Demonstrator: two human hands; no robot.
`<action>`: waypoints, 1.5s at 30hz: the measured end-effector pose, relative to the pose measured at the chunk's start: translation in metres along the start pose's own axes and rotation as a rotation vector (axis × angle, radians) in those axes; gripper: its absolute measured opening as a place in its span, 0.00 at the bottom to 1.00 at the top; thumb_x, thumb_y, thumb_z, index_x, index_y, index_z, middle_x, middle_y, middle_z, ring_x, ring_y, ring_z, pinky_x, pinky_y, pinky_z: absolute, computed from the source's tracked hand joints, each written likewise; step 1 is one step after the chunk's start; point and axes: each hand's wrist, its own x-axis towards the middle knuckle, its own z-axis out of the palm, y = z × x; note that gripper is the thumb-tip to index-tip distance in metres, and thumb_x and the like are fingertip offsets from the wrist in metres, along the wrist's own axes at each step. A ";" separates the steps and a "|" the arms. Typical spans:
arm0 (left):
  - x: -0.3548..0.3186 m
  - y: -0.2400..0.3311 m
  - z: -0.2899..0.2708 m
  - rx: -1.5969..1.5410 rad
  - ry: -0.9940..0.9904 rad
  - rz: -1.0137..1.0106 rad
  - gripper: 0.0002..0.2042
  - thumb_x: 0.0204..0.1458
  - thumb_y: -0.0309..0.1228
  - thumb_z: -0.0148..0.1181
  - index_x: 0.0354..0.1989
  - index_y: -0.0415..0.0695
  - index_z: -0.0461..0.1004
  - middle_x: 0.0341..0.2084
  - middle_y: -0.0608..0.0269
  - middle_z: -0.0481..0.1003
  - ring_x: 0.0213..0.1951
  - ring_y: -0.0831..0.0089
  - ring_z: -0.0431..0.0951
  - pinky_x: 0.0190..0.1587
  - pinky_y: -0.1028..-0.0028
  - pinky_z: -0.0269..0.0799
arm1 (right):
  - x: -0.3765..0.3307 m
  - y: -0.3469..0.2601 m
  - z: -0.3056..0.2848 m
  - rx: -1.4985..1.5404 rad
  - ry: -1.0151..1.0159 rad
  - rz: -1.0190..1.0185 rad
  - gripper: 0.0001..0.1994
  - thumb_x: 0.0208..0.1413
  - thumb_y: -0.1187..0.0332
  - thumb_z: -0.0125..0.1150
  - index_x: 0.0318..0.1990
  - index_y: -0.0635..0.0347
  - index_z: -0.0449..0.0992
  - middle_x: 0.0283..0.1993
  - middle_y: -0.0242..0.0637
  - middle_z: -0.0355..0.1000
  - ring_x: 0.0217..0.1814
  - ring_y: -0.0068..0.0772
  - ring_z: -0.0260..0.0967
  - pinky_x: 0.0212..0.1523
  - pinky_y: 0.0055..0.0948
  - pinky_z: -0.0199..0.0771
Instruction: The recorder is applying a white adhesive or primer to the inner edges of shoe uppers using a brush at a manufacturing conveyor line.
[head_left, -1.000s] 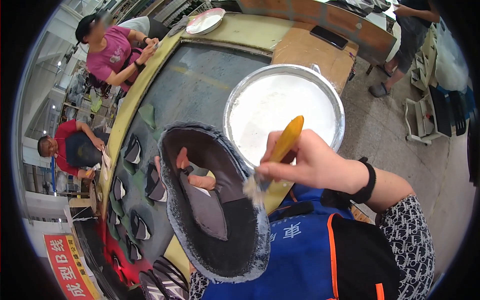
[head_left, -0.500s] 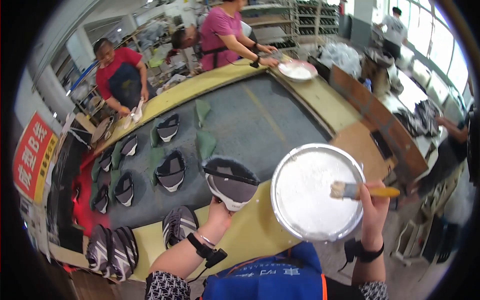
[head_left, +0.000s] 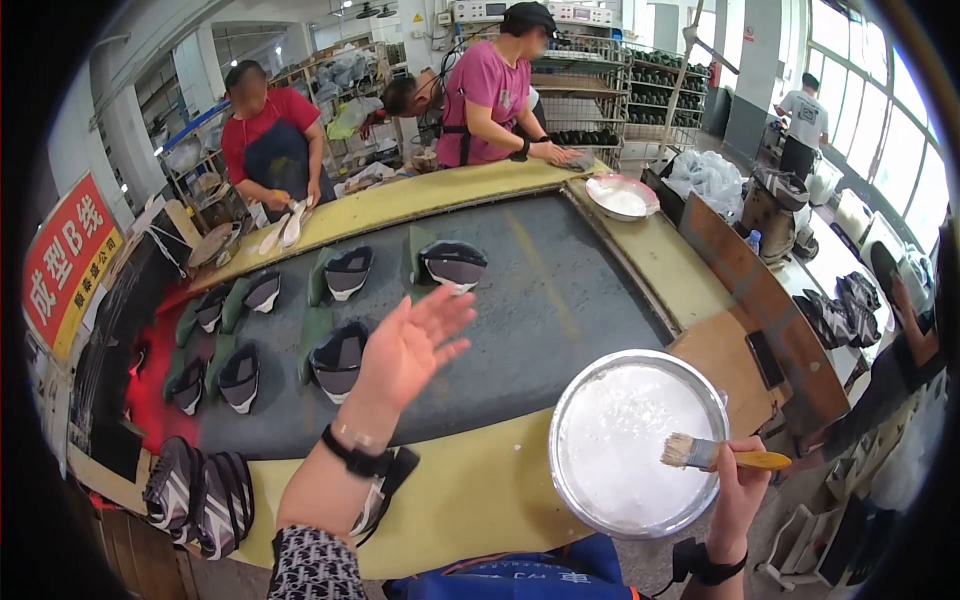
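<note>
My left hand is held over the dark conveyor belt, fingers spread and nothing in them. Just beyond its fingertips a grey shoe upper with a white tip rests against a green piece. My right hand grips a paintbrush by its yellow-orange handle. Its pale bristles are over a round metal basin of white, milky liquid. More grey uppers stand on the belt to the left, one close to my left hand. A shoe is mostly hidden under my left wrist.
Striped grey shoes stand on the yellow ledge at the near left. Across the belt, one person handles light-coloured pieces and another leans over the ledge near a white-filled bowl. A brown board borders the right.
My left hand has let go of the grey upper, which is now on the belt, and its fingers have spread. The brush stays over the basin. The view has tilted up.
</note>
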 end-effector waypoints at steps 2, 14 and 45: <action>-0.057 0.010 0.070 0.005 -0.166 -0.009 0.37 0.68 0.58 0.32 0.76 0.41 0.48 0.74 0.45 0.51 0.74 0.49 0.50 0.73 0.49 0.46 | 0.000 0.001 0.006 0.006 -0.030 0.039 0.04 0.62 0.78 0.60 0.41 0.63 0.71 0.38 0.31 0.71 0.41 0.18 0.69 0.45 0.18 0.68; -0.142 0.036 0.176 0.187 -1.265 0.386 0.27 0.68 0.49 0.43 0.65 0.42 0.69 0.59 0.41 0.72 0.71 0.40 0.53 0.69 0.41 0.24 | -0.018 -0.018 0.014 0.024 -0.063 -0.031 0.04 0.63 0.76 0.61 0.41 0.61 0.72 0.39 0.29 0.71 0.42 0.17 0.68 0.47 0.18 0.66; -0.198 -0.066 -0.070 0.482 0.646 -0.005 0.18 0.66 0.33 0.50 0.62 0.42 0.70 0.55 0.60 0.75 0.52 0.68 0.77 0.55 0.69 0.73 | -0.003 0.046 -0.012 -0.877 -0.199 -0.086 0.08 0.53 0.68 0.70 0.36 0.62 0.82 0.33 0.43 0.80 0.32 0.38 0.79 0.35 0.32 0.78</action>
